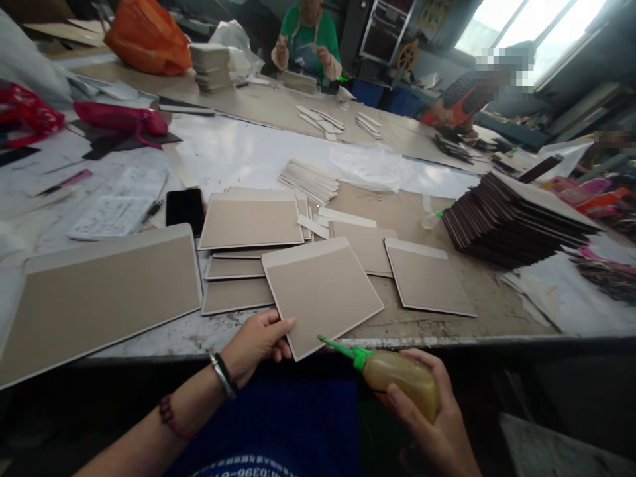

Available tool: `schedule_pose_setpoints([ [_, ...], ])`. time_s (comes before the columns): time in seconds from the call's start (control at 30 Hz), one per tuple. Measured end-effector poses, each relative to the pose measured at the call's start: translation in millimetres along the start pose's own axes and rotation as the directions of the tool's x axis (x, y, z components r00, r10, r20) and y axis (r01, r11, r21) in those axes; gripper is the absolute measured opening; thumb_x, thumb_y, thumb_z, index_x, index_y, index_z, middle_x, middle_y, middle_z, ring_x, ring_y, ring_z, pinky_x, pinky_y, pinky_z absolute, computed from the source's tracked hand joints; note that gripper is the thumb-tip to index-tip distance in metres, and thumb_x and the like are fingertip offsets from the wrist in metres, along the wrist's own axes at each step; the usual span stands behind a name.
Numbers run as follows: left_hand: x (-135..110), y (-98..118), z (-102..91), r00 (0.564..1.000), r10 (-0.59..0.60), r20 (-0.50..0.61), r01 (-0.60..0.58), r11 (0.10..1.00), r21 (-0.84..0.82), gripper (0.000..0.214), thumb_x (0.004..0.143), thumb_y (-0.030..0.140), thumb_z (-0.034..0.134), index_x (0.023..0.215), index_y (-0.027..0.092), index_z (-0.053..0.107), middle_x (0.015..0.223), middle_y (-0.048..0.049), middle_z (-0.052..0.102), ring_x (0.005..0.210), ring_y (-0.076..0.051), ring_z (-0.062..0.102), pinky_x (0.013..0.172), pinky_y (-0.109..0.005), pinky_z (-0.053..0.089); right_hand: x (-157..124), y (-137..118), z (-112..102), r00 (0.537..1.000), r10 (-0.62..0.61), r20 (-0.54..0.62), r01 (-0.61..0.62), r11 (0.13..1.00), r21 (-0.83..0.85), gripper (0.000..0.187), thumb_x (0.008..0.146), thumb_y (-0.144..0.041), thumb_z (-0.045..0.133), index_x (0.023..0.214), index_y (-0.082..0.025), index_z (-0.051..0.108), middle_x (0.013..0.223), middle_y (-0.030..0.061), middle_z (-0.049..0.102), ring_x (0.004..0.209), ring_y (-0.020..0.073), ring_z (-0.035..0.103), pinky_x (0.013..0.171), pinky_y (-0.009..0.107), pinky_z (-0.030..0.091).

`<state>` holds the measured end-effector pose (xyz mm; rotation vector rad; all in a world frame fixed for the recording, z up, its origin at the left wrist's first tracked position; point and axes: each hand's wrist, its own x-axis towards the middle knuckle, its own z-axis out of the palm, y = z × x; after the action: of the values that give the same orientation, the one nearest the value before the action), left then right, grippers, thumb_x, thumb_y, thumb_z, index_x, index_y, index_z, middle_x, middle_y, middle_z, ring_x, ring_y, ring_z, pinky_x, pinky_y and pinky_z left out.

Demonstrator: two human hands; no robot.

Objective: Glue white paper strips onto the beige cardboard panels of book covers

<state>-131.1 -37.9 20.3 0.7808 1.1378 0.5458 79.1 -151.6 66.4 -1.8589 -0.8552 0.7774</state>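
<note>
My left hand (263,341) pinches the lower left corner of a flat tan panel (322,285) with a pale band along its top edge. The panel is tilted and juts past the table's front edge. In my right hand (437,411) is a squeeze glue bottle (400,377) of yellowish liquid with a green nozzle. The nozzle tip lies over or very near the panel's lower edge; whether it touches, I cannot tell. Behind the held panel lies a stack of similar panels (253,222). A single panel (430,275) lies to the right, and a longer panel (104,291) to the left.
Pale strips (308,182) lie beyond the panels. A tall stack of dark-edged pieces (517,222) stands at the right. A phone (185,211) and an open notebook (116,205) are at the left. Across the table, a person in green (309,40) works; another person leans at the right.
</note>
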Motion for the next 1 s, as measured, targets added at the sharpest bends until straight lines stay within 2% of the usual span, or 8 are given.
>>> schedule_pose_setpoints([
  [0.1, -0.2, -2.1, 1.6, 0.999, 0.028, -0.022, -0.027, 0.999, 0.026, 0.033, 0.061, 0.043, 0.064, 0.073, 0.013, 0.056, 0.045, 0.0003, 0.058, 0.039, -0.007, 0.048, 0.038, -0.016, 0.032, -2.7, 0.7, 3.1, 0.999, -0.019, 0.041, 0.021, 0.999, -0.043, 0.053, 0.057, -0.049, 0.070, 0.100, -0.024, 0.051, 0.087, 0.0024, 0.060, 0.071, 0.0195, 0.060, 0.062, 0.028, 0.051],
  [0.37, -1.0, -2.8, 4.1, 0.997, 0.052, -0.054, -0.048, 0.996, 0.078, 0.027, 0.064, 0.039, 0.060, 0.067, 0.012, 0.055, 0.042, -0.0003, 0.057, 0.037, -0.007, 0.047, 0.039, -0.017, 0.034, -1.2, 2.8, 13.0, 0.986, -0.147, 0.081, 0.160, 0.971, -0.177, 0.046, 0.063, -0.047, 0.066, 0.099, -0.023, 0.052, 0.087, 0.0023, 0.057, 0.076, 0.0201, 0.058, 0.062, 0.028, 0.050],
  [0.57, 1.0, -4.9, 3.1, 0.997, 0.044, -0.058, -0.038, 0.994, 0.102, 0.026, 0.065, 0.038, 0.057, 0.066, 0.013, 0.055, 0.043, -0.0004, 0.058, 0.035, -0.007, 0.047, 0.039, -0.017, 0.035, -0.7, 6.7, 11.3, 0.970, -0.210, 0.120, 0.233, 0.942, -0.243, 0.043, 0.068, -0.048, 0.061, 0.101, -0.023, 0.049, 0.092, 0.0038, 0.055, 0.082, 0.0221, 0.057, 0.064, 0.031, 0.050],
  [0.7, 1.4, -5.6, 3.3, 0.997, 0.034, -0.063, -0.027, 0.993, 0.111, 0.027, 0.065, 0.040, 0.058, 0.066, 0.013, 0.054, 0.043, -0.0008, 0.059, 0.035, -0.007, 0.048, 0.039, -0.017, 0.035, 0.2, 9.3, 9.9, 0.953, -0.272, 0.131, 0.299, 0.913, -0.277, 0.039, 0.069, -0.045, 0.062, 0.099, -0.024, 0.050, 0.094, 0.0028, 0.054, 0.080, 0.0196, 0.056, 0.068, 0.030, 0.048],
  [1.0, 0.1, -2.3, 6.7, 0.997, 0.018, -0.069, -0.009, 0.993, 0.122, 0.032, 0.061, 0.046, 0.058, 0.065, 0.014, 0.054, 0.043, -0.0006, 0.059, 0.037, -0.008, 0.049, 0.041, -0.018, 0.036, 16.8, 9.6, -3.2, 0.947, -0.318, 0.050, 0.314, 0.880, -0.357, 0.038, 0.069, -0.045, 0.061, 0.098, -0.024, 0.049, 0.093, 0.0018, 0.054, 0.079, 0.0184, 0.056, 0.070, 0.029, 0.046],
])
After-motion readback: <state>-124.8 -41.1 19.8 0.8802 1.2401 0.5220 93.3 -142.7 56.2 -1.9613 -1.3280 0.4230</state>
